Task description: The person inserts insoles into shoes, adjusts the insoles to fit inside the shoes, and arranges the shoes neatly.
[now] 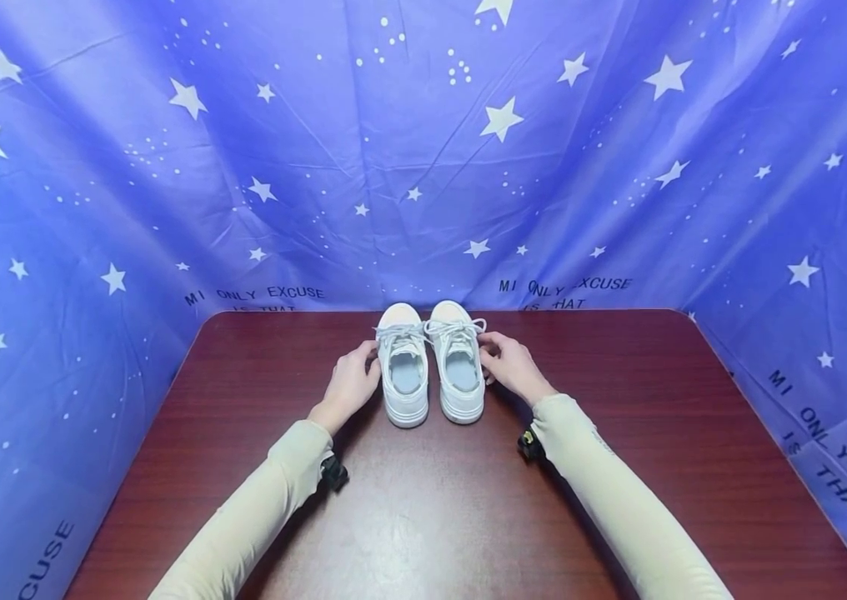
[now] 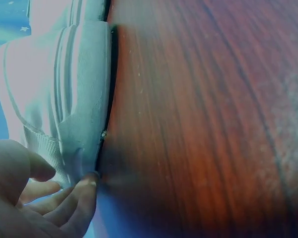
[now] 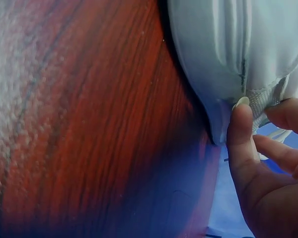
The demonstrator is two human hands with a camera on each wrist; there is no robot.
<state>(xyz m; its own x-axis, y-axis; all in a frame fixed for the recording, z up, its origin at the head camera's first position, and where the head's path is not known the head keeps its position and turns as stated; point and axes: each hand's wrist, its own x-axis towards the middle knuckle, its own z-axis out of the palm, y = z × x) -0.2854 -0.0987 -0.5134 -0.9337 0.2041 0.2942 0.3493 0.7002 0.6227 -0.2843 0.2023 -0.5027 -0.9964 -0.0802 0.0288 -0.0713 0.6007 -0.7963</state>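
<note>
A pair of white lace-up sneakers stands side by side at the table's far edge, toes away from me. The left sneaker (image 1: 406, 400) has my left hand (image 1: 352, 379) at its outer side; in the left wrist view the fingertips (image 2: 88, 179) rest low on its side near the sole. At the outer side of the right sneaker (image 1: 461, 404), my right hand (image 1: 513, 367) touches with relaxed fingers. The right wrist view shows its thumb against the mesh side panel (image 3: 258, 101). White laces (image 1: 457, 329) are tied in a bow over the right tongue.
The sneakers stand on a dark red wood-grain table (image 1: 408, 517) with rounded far corners. A blue curtain (image 1: 423, 150) printed with white stars and lettering hangs close behind it and along both sides. Small black devices (image 1: 335, 472) are strapped at both wrists.
</note>
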